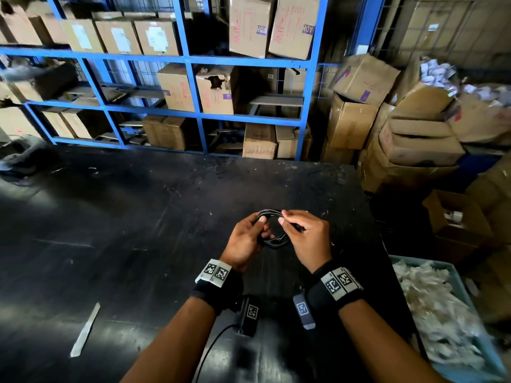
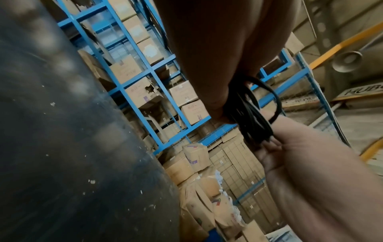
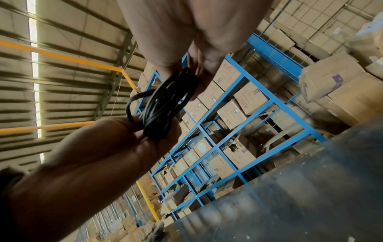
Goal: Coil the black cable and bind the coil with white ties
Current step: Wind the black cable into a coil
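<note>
Black loops first, from the head view: the black cable (image 1: pixel 272 230) is gathered into a small coil, held up just above the dark table (image 1: pixel 138 230) between both hands. The left hand (image 1: pixel 246 241) has its fingers curled round the coil's left side, and the right hand (image 1: pixel 304 236) pinches the right side between thumb and fingertips. No white tie shows on the coil from up here, so binding looks not yet done; the white heap in the blue bin (image 1: pixel 453 275) at the right is too blurred to call ties

Over to the left wrist view: several turns of cable lie side by side, the left hand's grip closed on them at the top, the right hand's fingers (image 2: pixel 269 147) clamped on the bundle lower down. One outer loop bulges free, so the coil wants tidying

Right wrist view now: same bundle, pinched above by the right hand, gripped below by the left, one strand swinging wide, no tie visible. My read: coiling nearly finished, tying all left
</note>
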Demonstrator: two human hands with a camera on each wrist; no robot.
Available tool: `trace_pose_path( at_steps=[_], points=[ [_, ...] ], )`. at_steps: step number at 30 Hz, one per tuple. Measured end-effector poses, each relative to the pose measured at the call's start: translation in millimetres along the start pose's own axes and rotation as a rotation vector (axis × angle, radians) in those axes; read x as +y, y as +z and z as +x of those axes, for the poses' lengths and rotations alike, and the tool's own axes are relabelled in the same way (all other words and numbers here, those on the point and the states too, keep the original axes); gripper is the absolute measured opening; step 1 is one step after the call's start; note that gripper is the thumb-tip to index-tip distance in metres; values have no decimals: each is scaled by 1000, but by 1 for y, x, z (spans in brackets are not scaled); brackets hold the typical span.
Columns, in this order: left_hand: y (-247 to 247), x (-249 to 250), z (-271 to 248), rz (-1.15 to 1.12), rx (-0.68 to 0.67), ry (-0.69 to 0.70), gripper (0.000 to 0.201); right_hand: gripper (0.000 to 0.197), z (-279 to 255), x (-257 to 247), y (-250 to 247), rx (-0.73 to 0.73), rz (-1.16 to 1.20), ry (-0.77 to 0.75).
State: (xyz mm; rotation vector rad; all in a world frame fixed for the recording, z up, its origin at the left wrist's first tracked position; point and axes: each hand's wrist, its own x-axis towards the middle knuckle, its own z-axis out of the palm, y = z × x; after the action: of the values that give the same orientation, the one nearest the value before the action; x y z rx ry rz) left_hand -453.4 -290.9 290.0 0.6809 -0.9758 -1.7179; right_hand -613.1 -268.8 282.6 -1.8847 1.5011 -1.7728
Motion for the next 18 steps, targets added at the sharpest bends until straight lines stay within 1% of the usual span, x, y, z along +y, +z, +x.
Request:
trace_pose_path(
  at_steps=[4,7,10,12,15,16,18],
  points=[
    [9,0,-5,-181,102,22,16,16,-9,-5,1,15,20,9],
    [11,4,-3,-192,156,-11,11,13,-16,-6,1,12,55,33],
    [11,5,-3,-200,174,-48,8,13,-20,-9,2,3,73,52],
    [11,5,-1,-120,191,-7,8,13,-22,-12,3,-3,71,46],
    [13,-1,2,164,231,113,7,12,-28,-16,6,-4,9,27],
    [14,-3,3,222,235,147,7,12,-28,-17,6,5,-5,20],
    [16,-8,2,249,225,159,11,12,-26,-15,1,23,-17,22]
  ],
)
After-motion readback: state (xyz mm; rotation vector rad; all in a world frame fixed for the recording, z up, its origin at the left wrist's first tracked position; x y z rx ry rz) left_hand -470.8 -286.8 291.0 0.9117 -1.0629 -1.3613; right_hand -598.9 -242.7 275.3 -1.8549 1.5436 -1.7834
